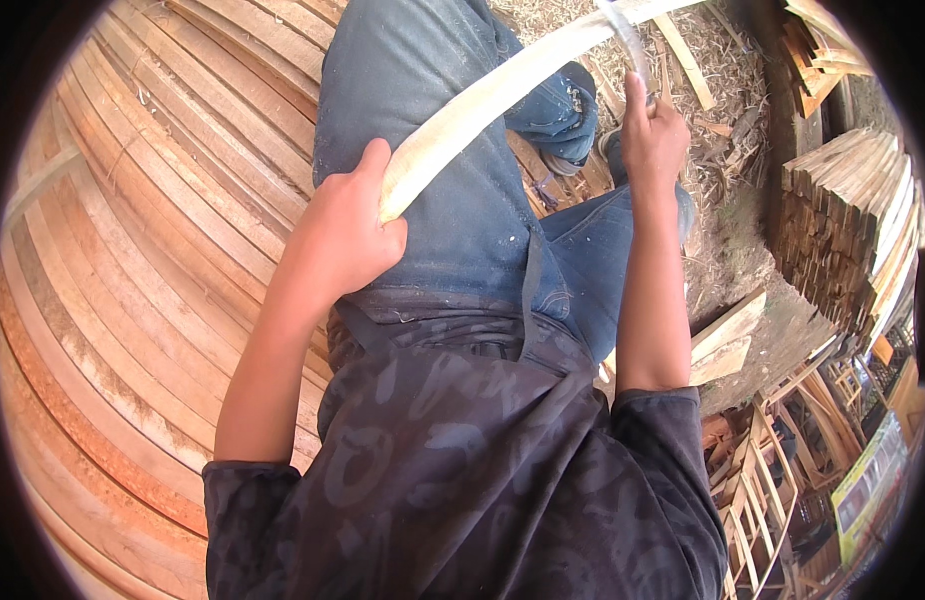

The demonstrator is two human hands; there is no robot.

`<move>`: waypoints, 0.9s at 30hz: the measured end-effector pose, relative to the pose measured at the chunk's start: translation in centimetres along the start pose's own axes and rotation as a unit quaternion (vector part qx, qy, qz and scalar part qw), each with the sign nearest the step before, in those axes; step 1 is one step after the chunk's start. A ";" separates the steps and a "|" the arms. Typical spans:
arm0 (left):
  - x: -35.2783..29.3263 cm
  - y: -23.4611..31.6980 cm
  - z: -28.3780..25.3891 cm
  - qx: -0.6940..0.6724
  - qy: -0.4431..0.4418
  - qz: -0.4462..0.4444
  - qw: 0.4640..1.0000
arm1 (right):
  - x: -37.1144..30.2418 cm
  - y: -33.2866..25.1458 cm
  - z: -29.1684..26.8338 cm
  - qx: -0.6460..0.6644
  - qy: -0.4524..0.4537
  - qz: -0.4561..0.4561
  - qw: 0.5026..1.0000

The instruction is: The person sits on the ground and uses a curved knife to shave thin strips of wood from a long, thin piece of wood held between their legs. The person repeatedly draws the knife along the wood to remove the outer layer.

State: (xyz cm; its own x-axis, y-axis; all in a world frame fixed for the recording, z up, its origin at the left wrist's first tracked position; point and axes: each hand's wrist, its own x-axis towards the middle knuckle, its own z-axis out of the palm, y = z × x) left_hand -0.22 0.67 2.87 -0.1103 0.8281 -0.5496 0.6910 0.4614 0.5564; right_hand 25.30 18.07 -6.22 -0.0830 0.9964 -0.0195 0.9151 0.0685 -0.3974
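Observation:
A long pale wooden strip (483, 104) slants over my lap, from my left hand up to the top edge. My left hand (345, 228) is closed around its near end, thumb along the side. My right hand (655, 140) is closed on a knife whose handle the fingers hide. Its greyish blade (629, 42) looks curved and slightly smeared, and it crosses the strip near the far end. Whether the edge touches the wood cannot be made out. The right index finger or thumb points up along the blade's base.
Long wooden boards (133, 290) lie side by side on my left. Shavings (723, 130) cover the ground ahead, with loose offcuts (687, 62). At right stands a stack of cut wood (848, 215). Thin slats (758, 500) lean together behind it, beside a yellow-edged sign (871, 485).

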 end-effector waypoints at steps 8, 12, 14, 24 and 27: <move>-0.2 -0.1 0.7 0.029 0.026 0.014 0.999 | -1.1 0.9 0.4 -0.058 0.021 -0.056 0.996; -0.3 -0.1 1.6 0.056 0.081 0.030 0.995 | -2.7 -0.1 1.5 0.069 -0.049 0.045 0.995; -0.4 -0.2 2.1 0.071 0.102 0.027 0.992 | -5.4 -1.0 1.6 0.088 -0.064 0.005 0.994; -0.6 -0.1 2.6 0.103 0.125 0.026 0.986 | -2.0 5.4 1.0 0.082 0.008 0.191 0.978; -0.3 -0.2 2.4 0.101 0.124 0.023 0.987 | -0.8 7.5 -0.5 0.079 0.035 0.118 0.989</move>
State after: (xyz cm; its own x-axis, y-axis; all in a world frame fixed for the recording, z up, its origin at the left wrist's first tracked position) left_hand 1.43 -0.49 1.43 -0.2297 0.9108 -0.3430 0.8251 0.3692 0.4276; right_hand 32.48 17.80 -8.73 0.1575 0.9852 -0.0681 0.8326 -0.1696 -0.5272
